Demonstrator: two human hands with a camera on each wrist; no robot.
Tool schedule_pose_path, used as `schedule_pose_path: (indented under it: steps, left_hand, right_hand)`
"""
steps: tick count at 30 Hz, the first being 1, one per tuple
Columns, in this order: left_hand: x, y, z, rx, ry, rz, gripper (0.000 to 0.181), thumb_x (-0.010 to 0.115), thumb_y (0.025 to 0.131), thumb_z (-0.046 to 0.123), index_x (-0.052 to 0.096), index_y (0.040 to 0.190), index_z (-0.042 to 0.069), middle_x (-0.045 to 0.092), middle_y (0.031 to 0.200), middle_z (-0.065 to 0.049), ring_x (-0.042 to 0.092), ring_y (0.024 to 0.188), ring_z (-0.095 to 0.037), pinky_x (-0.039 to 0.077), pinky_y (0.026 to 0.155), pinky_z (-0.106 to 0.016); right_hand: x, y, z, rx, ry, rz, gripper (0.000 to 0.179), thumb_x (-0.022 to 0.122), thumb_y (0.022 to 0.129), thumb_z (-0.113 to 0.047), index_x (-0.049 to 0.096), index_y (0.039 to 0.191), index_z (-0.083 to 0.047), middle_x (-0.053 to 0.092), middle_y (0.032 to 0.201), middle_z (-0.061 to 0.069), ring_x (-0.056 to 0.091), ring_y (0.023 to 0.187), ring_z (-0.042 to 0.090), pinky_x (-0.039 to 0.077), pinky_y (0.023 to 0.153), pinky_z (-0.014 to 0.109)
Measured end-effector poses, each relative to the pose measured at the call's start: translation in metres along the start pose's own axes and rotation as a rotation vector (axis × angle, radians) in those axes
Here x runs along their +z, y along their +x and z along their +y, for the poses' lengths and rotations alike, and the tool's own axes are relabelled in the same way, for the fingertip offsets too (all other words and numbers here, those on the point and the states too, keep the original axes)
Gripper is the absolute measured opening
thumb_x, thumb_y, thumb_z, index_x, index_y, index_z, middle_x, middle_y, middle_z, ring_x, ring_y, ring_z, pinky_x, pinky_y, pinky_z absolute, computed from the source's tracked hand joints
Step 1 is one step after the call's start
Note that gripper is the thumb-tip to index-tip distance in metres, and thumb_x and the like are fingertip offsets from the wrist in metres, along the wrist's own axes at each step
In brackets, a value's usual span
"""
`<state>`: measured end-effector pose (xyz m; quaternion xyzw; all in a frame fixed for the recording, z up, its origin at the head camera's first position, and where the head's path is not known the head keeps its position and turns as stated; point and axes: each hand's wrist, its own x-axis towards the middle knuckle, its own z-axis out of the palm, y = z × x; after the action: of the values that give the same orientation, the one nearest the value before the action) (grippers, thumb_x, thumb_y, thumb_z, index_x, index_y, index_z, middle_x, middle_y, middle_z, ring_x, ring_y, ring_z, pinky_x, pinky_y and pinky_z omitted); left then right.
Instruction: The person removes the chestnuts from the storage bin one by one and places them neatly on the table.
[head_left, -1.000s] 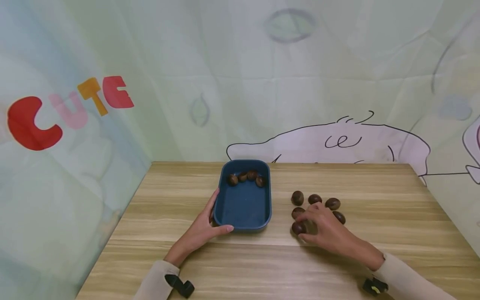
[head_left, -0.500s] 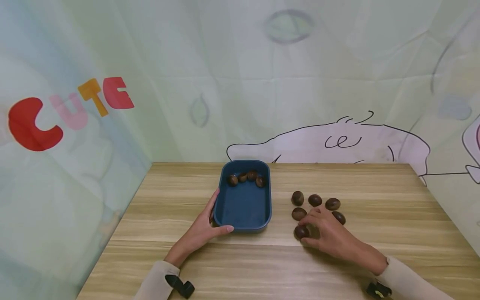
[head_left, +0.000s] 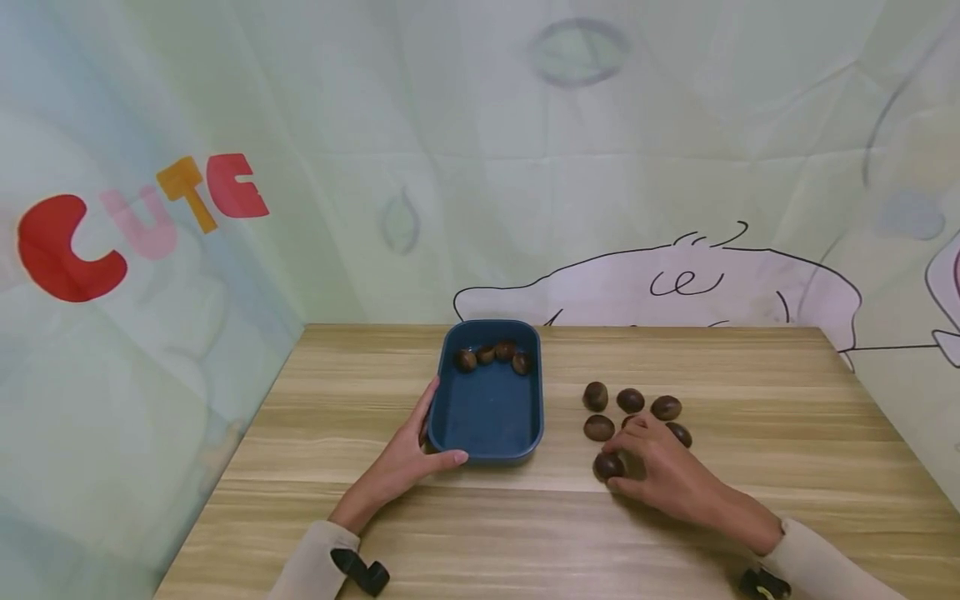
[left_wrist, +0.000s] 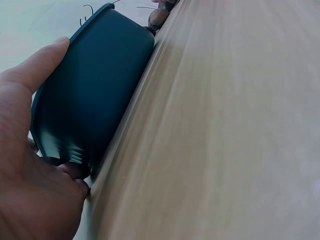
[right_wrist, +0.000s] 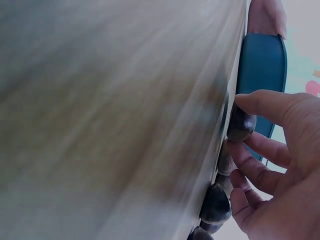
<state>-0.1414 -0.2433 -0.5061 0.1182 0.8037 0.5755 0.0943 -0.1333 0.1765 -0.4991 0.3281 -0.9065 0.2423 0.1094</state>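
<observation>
In the head view a dark blue rectangular container stands on the table with several brown chestnuts along its far end. My left hand holds its near left corner, thumb on the near rim and fingers along the left side. To the right, my right hand pinches a dark chestnut between thumb and fingertips, low at the table surface. The right wrist view shows the thumb on one side of that chestnut. Several more chestnuts lie just beyond this hand, one partly hidden by its fingers.
The wood-grain table ends at a printed cloth backdrop behind and at the sides. A black strap piece sits on the left sleeve, another on the right. Bare wood lies between the container and the chestnuts.
My right hand has shifted slightly right and toward me, and the pinched chestnut has moved with it, away from the others. My left hand and the container have stayed put.
</observation>
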Motion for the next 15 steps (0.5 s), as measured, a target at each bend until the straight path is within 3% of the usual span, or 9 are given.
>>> schedule_pose_path:
  steps: [6, 15]
  left_hand:
    - [0.0, 0.0, 0.0, 0.005, -0.006, 0.0, 0.122, 0.091, 0.093, 0.033, 0.005, 0.179, 0.034, 0.009, 0.185, -0.008, 0.022, 0.167, -0.035, 0.024, 0.13, -0.062]
    - [0.0, 0.001, 0.0, 0.018, -0.032, -0.006, 0.123, 0.092, 0.092, 0.032, 0.004, 0.179, 0.033, 0.011, 0.185, -0.01, 0.025, 0.167, -0.035, 0.027, 0.129, -0.06]
  right_hand:
    - [-0.003, -0.004, 0.003, -0.036, -0.016, 0.04, 0.036, 0.102, 0.075, -0.02, 0.081, 0.105, -0.023, 0.065, 0.1, -0.016, 0.057, 0.109, 0.014, 0.051, 0.096, 0.047]
    - [-0.006, -0.011, 0.007, -0.051, -0.046, 0.057, 0.037, 0.102, 0.074, -0.023, 0.082, 0.105, -0.023, 0.073, 0.105, -0.017, 0.051, 0.101, 0.009, 0.047, 0.088, 0.041]
